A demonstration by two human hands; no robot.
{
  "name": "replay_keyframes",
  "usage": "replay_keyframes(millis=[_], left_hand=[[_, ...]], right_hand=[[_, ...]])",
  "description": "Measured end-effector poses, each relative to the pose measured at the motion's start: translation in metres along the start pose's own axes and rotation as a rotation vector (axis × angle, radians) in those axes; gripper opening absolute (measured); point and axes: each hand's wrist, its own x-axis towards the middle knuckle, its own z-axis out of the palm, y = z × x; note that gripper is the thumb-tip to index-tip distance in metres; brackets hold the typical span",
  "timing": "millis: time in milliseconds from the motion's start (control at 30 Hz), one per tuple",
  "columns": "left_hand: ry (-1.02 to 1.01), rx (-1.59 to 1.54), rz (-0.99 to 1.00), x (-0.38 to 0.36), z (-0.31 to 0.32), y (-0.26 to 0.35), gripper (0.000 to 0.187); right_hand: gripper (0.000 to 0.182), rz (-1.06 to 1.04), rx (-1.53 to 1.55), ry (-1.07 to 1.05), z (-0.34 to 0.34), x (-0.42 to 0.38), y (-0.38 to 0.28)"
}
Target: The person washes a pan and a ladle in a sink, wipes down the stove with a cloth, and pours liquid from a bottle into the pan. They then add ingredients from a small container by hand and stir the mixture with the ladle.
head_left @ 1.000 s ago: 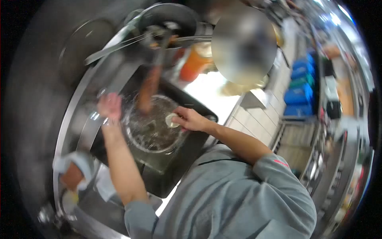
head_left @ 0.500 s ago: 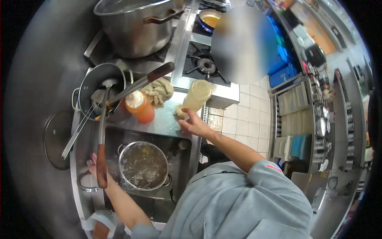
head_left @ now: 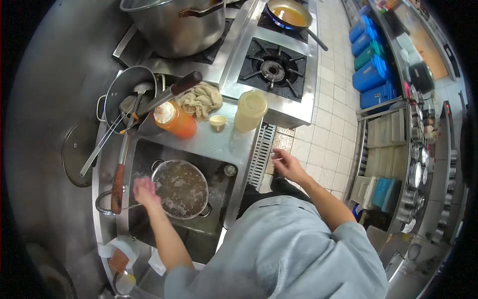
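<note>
My left hand (head_left: 145, 192), smeared by motion, is over the sink beside the left rim of a two-handled pot (head_left: 179, 190) of cloudy, bubbly water. A curved metal faucet (head_left: 103, 203) is just left of it. Out over the floor side of the counter, my right hand (head_left: 290, 165) has its fingers loosely apart, holding nothing. Behind the sink (head_left: 224, 199), the counter holds an orange squeeze bottle (head_left: 180, 123), a small cup (head_left: 217, 121), a pale lidded container (head_left: 250, 112) and a crumpled cloth (head_left: 201, 101).
A pot of ladles (head_left: 114, 102) stands at the back left, with long handles reaching over the sink edge. Behind are a large stockpot (head_left: 184, 32), a burner (head_left: 273, 71) and a pan of yellowish liquid (head_left: 289, 17) over a flame. Blue bins (head_left: 372, 74) are on the right.
My left hand has moved from the faucet towards the pot. My right hand has moved away from the small cup and pale container. The blurred shape by the stove is gone from view.
</note>
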Motion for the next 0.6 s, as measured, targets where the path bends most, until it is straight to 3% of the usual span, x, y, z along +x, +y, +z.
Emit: replay_keyframes(millis=[100,167,200,233,300,433,600], left_hand=[[-0.065,0.224,0.141,-0.083,0.045,-0.037,0.029],[-0.281,0.372,0.468,-0.11,0.075,-0.064,0.027],[-0.364,0.423,0.532,-0.132,0.099,-0.067,0.028],[-0.454,0.475,0.594,-0.154,0.123,-0.068,0.029],[-0.568,0.798,0.931,-0.203,0.173,-0.045,0.037],[-0.685,0.91,1.217,-0.202,0.252,-0.065,0.05],[-0.783,1.087,1.166,-0.178,0.284,-0.083,0.041]], right_hand=[[0.042,0.169,0.217,0.167,-0.043,-0.028,0.035],[0.043,0.208,0.262,0.206,-0.075,-0.043,0.058],[0.044,0.256,0.303,0.27,-0.089,-0.05,0.07],[0.044,0.244,0.306,0.257,-0.1,-0.058,0.082],[0.046,0.289,0.353,0.325,-0.128,-0.077,0.105],[0.047,0.318,0.3,0.335,-0.176,-0.112,0.129],[0.047,0.373,0.289,0.515,-0.212,-0.161,0.151]])
